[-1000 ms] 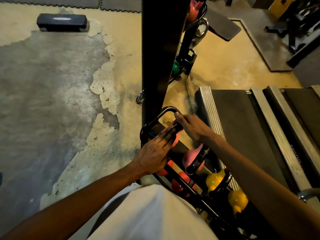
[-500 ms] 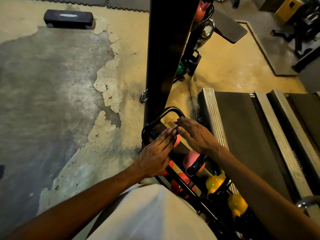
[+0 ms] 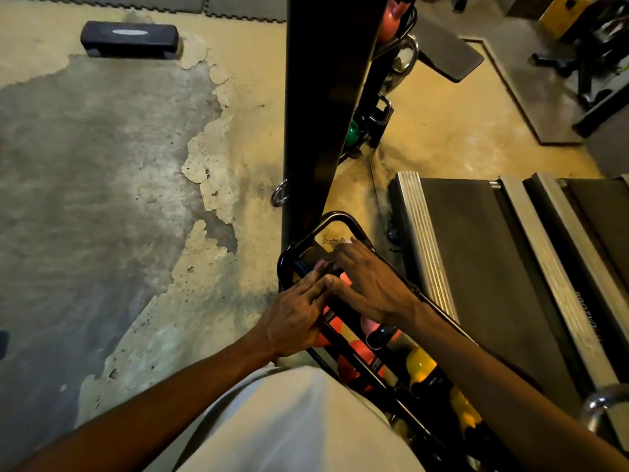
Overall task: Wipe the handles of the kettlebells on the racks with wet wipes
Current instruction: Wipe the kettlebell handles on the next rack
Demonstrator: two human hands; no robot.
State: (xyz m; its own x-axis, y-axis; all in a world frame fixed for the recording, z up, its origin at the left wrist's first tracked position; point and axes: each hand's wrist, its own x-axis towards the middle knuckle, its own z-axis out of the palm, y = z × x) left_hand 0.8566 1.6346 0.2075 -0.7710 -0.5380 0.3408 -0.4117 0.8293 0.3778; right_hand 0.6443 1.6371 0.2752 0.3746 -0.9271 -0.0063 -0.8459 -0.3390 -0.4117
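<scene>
I take the black kettlebell rack (image 3: 343,219) as my landmark. It runs as a long tray from its rounded end loop, at the foot of the black upright post (image 3: 320,107), back toward my own body, with the treadmill deck (image 3: 476,267) alongside its right rail. The bells sit in a row along that length: yellow kettlebells (image 3: 420,364) nearest me, a red kettlebell (image 3: 357,361) and a pink kettlebell with a black handle (image 3: 381,330) in the middle, and the pink kettlebell I am working on (image 3: 344,278) at the far end, just inside the loop.

Both hands meet over that end bell. My left hand (image 3: 292,318) lies over the rack's left rail with its fingers straight and laid flat toward the bell, pressing rather than gripping. My right hand (image 3: 371,284) reaches in from the right rail, fingers spread and bent down over the bell's top. Whether they pinch a wipe I cannot tell; only a pale scrap shows at the fingertips.

The handle itself is hidden under the two hands, so I cannot read its long axis. I judge the right hand is nearer the handle and should do the wiping, while the left steadies. The next bell lies back toward me along the rack.
</scene>
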